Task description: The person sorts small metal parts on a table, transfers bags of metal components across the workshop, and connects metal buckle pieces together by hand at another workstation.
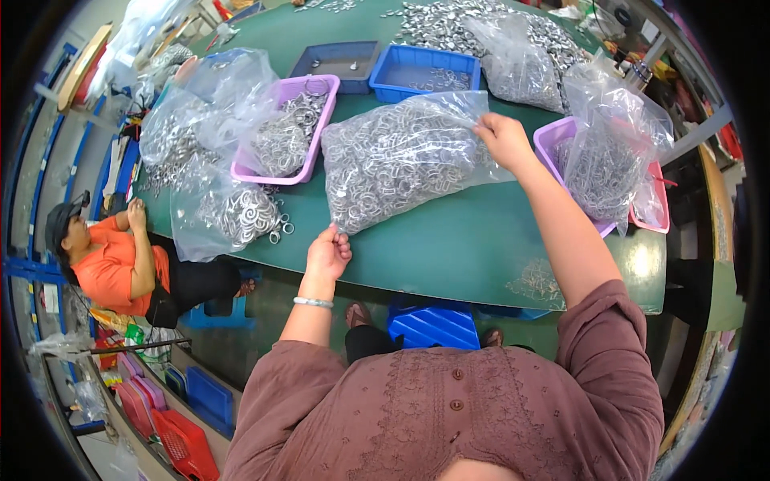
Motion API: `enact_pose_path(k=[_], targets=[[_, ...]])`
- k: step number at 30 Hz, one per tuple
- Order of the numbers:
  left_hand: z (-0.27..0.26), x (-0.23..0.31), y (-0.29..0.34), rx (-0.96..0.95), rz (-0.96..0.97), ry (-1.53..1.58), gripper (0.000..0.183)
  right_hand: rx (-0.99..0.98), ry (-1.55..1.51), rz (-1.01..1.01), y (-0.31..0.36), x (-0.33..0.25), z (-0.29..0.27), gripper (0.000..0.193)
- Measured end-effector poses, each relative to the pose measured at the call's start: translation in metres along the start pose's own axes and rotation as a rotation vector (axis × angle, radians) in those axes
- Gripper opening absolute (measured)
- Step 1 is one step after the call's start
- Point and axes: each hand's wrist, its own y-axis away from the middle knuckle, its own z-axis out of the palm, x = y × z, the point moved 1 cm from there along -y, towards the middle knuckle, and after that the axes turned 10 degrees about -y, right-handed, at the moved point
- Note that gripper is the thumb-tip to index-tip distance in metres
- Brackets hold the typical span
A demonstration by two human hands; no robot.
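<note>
A large clear plastic bag (401, 160) full of small silver metal rings or clasps lies on the green table (449, 248) in front of me. My left hand (328, 252) pinches its near left corner, fingers curled closed. At the bag's flat right end, my right hand (504, 139) grips the loose plastic, fingers closed on it. The metal pieces fill the left and middle of the bag. Left of it stands a lilac basket (322, 128) holding more silver pieces and partly covered by plastic.
Behind the bag stand a blue tray (425, 70) and a dark grey-blue tray (335, 66). A heap of metal pieces (449, 24) covers the far table. A second lilac basket (553, 136) holds another bag at right. A person in orange (120, 268) sits at left. A blue stool (433, 322) is below.
</note>
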Motion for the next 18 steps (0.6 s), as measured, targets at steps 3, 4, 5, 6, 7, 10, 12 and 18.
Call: enact_pose_path(k=[3,4,5,6,7,10,12,18], targets=[[-0.002,0.0,0.001,0.026,0.097,0.064,0.024,0.044,0.024,0.015,0.018,0.001,0.006,0.019],[-0.004,0.0,0.001,0.102,0.096,0.017,0.021,0.102,-0.032,0.034,0.023,0.002,0.007,0.018],[-0.001,0.0,0.001,0.167,0.083,-0.037,0.02,0.112,-0.027,0.032,0.028,0.007,0.004,0.018],[0.001,0.001,0.001,0.204,0.058,-0.092,0.022,0.099,-0.089,0.112,0.033,0.013,0.002,0.017],[0.003,0.004,0.001,0.176,0.031,-0.123,0.024,0.086,-0.151,0.192,0.038,0.019,0.0,0.017],[0.015,0.006,0.0,0.042,-0.037,-0.147,0.032,0.131,-0.192,0.19,0.064,0.038,0.007,0.017],[0.014,0.006,-0.001,0.032,-0.035,-0.142,0.04,0.119,-0.18,0.186,0.083,0.039,0.013,0.017],[0.003,-0.002,-0.017,0.017,0.07,-0.08,0.024,0.06,-0.286,0.353,0.144,0.047,0.007,0.015]])
